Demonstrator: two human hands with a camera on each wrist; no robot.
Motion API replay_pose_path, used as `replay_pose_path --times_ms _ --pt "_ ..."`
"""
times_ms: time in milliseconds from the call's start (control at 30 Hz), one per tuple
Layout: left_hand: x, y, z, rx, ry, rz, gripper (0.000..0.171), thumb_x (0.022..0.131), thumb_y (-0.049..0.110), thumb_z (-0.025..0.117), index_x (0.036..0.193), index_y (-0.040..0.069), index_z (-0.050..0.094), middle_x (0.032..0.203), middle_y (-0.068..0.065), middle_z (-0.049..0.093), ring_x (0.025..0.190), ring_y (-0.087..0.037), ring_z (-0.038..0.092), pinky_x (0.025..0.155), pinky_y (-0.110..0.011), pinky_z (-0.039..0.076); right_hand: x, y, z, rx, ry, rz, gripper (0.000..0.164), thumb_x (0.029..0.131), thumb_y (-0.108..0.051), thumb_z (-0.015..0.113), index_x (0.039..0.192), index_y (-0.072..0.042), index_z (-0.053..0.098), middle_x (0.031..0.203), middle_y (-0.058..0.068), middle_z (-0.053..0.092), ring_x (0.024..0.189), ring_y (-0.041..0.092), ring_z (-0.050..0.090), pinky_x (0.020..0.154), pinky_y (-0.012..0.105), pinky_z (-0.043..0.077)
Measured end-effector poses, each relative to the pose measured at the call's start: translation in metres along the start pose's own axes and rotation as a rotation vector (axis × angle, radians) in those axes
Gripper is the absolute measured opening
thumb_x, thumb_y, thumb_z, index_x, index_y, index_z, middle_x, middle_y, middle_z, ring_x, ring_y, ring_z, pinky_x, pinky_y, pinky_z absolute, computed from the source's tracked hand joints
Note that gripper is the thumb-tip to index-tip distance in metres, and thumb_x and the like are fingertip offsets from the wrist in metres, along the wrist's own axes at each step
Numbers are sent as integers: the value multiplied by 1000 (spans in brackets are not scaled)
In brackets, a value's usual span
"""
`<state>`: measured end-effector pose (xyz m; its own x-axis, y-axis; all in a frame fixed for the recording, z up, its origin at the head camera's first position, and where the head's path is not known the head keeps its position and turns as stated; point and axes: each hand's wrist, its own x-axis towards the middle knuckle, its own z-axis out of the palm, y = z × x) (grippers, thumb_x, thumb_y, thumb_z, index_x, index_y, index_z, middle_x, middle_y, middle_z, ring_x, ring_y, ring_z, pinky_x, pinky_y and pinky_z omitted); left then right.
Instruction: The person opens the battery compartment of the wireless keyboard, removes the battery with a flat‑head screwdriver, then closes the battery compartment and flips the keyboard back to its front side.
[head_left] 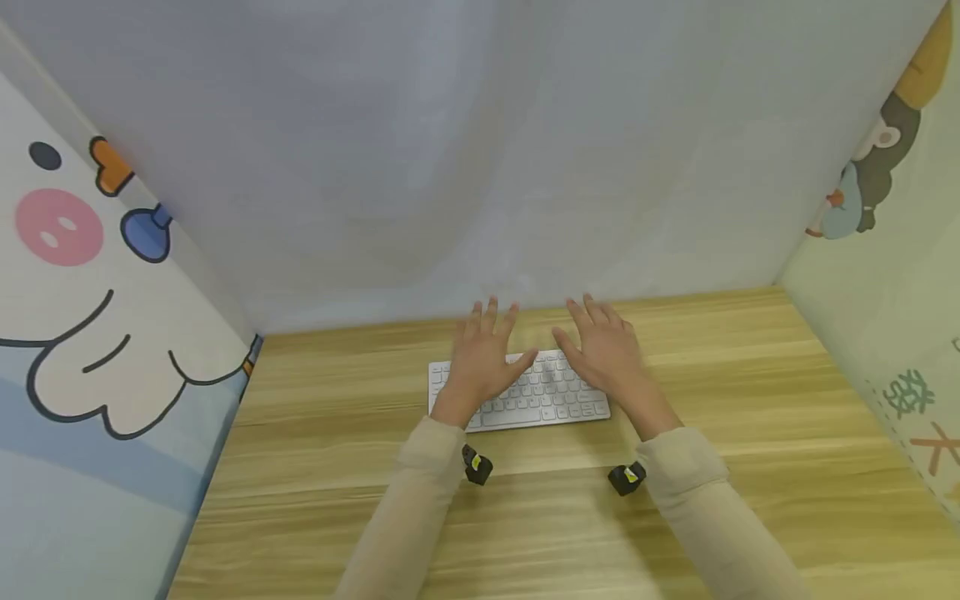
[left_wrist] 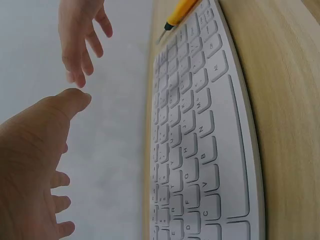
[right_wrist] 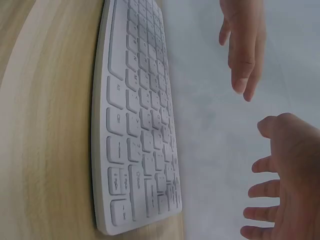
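Note:
A white keyboard (head_left: 551, 396) lies flat on the wooden table. Above its left part hovers my left hand (head_left: 478, 360), fingers spread and straight, holding nothing. My right hand (head_left: 609, 354) is over the keyboard's right end, likewise spread and without anything in it. Both wrist views show a gap between the hands and the keys. In the left wrist view, a tool with a yellow-orange handle (left_wrist: 182, 10) and a thin metal shaft, looking like a screwdriver, lies beyond the keyboard's right end. The head view does not show it; my right hand or forearm probably covers it.
A pale grey wall (head_left: 525, 167) rises behind the wooden table (head_left: 322, 467). Panels with cartoon prints stand at the left (head_left: 97, 250) and right (head_left: 885, 267). Small black wrist cameras (head_left: 477, 467) sit by both cuffs.

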<state>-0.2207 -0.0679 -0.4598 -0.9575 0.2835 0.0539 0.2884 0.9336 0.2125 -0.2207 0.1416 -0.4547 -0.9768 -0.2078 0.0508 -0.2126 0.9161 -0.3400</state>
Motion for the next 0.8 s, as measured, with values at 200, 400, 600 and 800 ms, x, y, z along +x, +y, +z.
replay_pose_path --times_ms 200,400,600,800 --pt "2 15 13 -25 2 52 93 90 72 57 162 20 29 169 -15 27 156 -42 27 127 -63 26 -11 17 -3 72 0 46 68 108 -49 35 158 -3 34 161 26 38 145 52 39 119 67 36" --pt "3 28 26 -20 -69 71 99 85 74 61 162 22 27 169 -11 29 157 -35 29 128 -58 27 -25 30 -1 131 -12 92 65 108 -46 38 152 2 41 152 30 47 140 51 45 112 68 43" --pt "2 38 37 -19 -111 100 109 79 75 69 163 21 25 168 -10 32 156 -33 32 128 -57 30 -42 46 7 154 17 119 57 106 -35 49 143 8 50 142 33 53 132 51 51 107 66 47" --pt "3 46 45 -3 -145 116 120 71 80 73 163 19 25 165 -10 35 153 -31 36 128 -55 30 -53 58 11 151 98 138 49 101 -24 57 129 15 58 120 33 63 111 47 62 97 59 54"
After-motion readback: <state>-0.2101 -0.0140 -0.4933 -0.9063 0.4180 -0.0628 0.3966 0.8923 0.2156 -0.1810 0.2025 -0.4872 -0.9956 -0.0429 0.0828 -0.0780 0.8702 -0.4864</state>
